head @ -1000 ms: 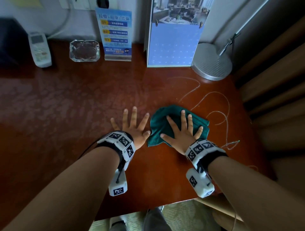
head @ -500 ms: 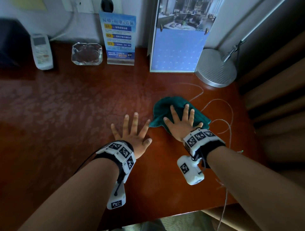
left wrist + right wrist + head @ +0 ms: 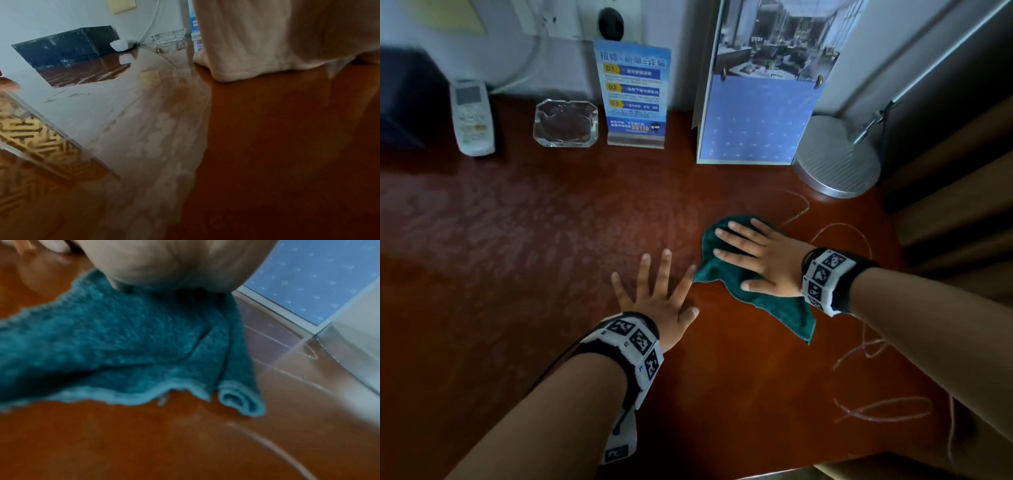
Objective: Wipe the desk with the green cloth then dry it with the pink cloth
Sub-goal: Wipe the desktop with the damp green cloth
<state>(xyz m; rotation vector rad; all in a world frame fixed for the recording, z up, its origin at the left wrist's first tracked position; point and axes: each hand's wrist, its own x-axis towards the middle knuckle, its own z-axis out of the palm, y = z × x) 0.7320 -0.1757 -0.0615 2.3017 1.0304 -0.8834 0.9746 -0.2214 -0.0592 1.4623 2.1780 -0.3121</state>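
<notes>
The green cloth (image 3: 767, 305) lies crumpled on the glossy red-brown desk (image 3: 517, 274), right of centre. My right hand (image 3: 750, 260) presses flat on it with straight, spread fingers pointing left. In the right wrist view the palm (image 3: 174, 264) bears down on the cloth (image 3: 123, 345), whose hem is rolled at one corner. My left hand (image 3: 657, 291) rests flat on the bare desk just left of the cloth, fingers spread; its palm (image 3: 277, 40) shows in the left wrist view. No pink cloth is in view.
Along the back wall stand a white remote (image 3: 471, 116), a glass ashtray (image 3: 566, 124), a blue sign card (image 3: 635, 96), a blue calendar (image 3: 756, 113) and a round metal lamp base (image 3: 837, 161). Wet streaks (image 3: 842, 240) curl over the right side. A black box (image 3: 65, 45) sits far left.
My right hand slid the green cloth away from me and then leftward, turning so its fingers point left. The left hand stayed flat in place.
</notes>
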